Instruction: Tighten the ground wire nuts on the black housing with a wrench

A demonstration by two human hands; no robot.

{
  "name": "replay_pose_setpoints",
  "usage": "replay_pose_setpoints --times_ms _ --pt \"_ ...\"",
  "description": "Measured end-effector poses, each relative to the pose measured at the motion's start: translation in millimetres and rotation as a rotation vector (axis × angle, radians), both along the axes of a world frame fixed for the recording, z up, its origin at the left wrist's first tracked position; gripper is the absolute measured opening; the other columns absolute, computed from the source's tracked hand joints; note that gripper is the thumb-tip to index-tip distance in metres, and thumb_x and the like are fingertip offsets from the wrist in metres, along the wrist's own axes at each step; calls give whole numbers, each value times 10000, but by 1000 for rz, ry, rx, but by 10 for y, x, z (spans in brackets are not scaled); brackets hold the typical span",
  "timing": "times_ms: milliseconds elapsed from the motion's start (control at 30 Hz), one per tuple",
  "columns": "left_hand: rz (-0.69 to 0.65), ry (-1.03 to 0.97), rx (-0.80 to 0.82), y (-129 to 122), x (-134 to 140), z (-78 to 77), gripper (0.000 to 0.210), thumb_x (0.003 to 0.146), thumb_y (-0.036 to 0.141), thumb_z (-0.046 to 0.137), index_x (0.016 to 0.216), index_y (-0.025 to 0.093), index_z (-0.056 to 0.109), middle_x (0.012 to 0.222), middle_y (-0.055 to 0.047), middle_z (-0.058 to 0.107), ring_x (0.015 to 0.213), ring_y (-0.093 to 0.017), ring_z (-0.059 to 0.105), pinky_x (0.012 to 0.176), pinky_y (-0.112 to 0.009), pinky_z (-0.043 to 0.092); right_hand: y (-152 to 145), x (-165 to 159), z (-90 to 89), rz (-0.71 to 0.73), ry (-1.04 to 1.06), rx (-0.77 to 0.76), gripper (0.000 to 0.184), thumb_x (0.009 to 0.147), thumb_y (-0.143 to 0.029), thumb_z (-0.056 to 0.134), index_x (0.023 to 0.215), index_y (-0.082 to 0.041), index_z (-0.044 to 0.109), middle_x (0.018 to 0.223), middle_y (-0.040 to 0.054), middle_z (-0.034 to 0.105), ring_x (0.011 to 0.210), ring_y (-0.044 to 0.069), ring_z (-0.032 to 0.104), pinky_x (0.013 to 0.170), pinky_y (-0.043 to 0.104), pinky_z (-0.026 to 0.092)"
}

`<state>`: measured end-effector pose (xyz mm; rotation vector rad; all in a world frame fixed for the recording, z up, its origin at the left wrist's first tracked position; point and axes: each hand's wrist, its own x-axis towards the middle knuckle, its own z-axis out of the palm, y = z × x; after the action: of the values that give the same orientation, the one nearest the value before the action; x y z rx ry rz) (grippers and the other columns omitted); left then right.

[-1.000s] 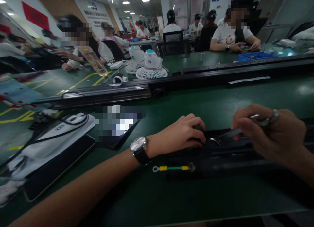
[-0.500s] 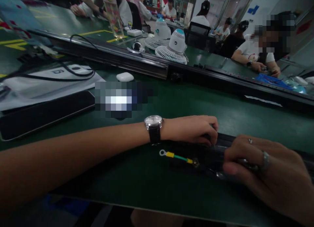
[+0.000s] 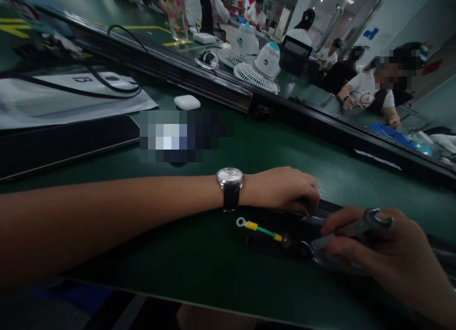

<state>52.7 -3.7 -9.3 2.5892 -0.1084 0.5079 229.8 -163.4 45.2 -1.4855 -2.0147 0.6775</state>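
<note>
In my right hand (image 3: 399,259) is a metal open-ended wrench (image 3: 351,230), gripped between thumb and fingers with its open jaw toward the right. The wrench's other end lies close to a black part (image 3: 295,221) on the table. A short green wire (image 3: 265,231) with yellow sleeves and a ring terminal at its free end is fixed to that part by a small fastener. My left hand (image 3: 287,190), wearing a watch (image 3: 230,177) at the wrist, rests at the far edge of the black part. Its fingers are curled; what they grip is hidden.
A black rail (image 3: 302,114) crosses the green table (image 3: 178,259). Near the left lie a dark flat device (image 3: 64,142), a white bag (image 3: 39,102) with cables and a white case (image 3: 187,102). White fans (image 3: 267,64) stand beyond the rail. Several people sit farther back.
My right hand has turned, so the wrench and its open jaw now show clearly. My left hand stays at nearly the same place on the black part. The view has tilted slightly.
</note>
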Motion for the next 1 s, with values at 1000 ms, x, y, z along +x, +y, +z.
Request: replay_pose_setpoints --times_ms 1000 --pt "28 -31 -8 4 46 -104 90 914 176 725 997 199 752 1175 -56 702 1051 -178 676 862 -255 520 73 -154 -104 170 -175 252 173 978 -406 682 922 -246 650 726 -72 742 540 77 682 546 164 535"
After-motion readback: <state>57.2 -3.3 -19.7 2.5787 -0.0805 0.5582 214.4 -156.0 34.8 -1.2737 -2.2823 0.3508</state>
